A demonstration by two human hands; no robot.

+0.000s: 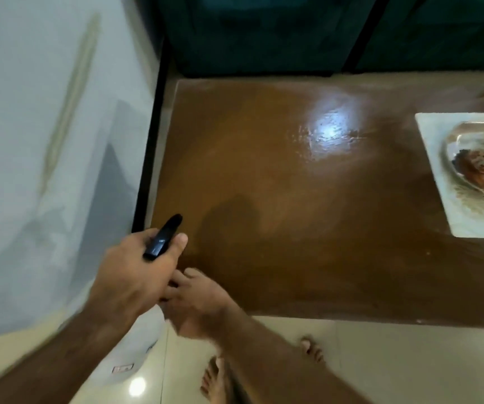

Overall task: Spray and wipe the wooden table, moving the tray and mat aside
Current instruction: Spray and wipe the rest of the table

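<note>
The fingers and thumb of the left hand are curled around the neck of a spray bottle, with the black nozzle sticking out above the knuckles and pointing over the wooden table. The white body of the bottle hangs under the hand, beyond the near left corner of the tabletop. The right hand is just beside the left one, its fingers reaching toward the bottle under the left hand; the picture is blurred there, so I cannot tell whether they hold anything, and no cloth is visible. The nozzle is over the near left corner, and the bare wood begins directly in front of it. The white mat, with the patterned tray on it, lies at the right side of the tabletop, partly cut by the frame, well apart from both hands. In my judgement the work is in the spraying step: the left part of the table is free for cleaning and shines around the middle, perhaps from wetness or only from a lamp. The wiping seems not yet done, and the area under the mat remains.
</note>
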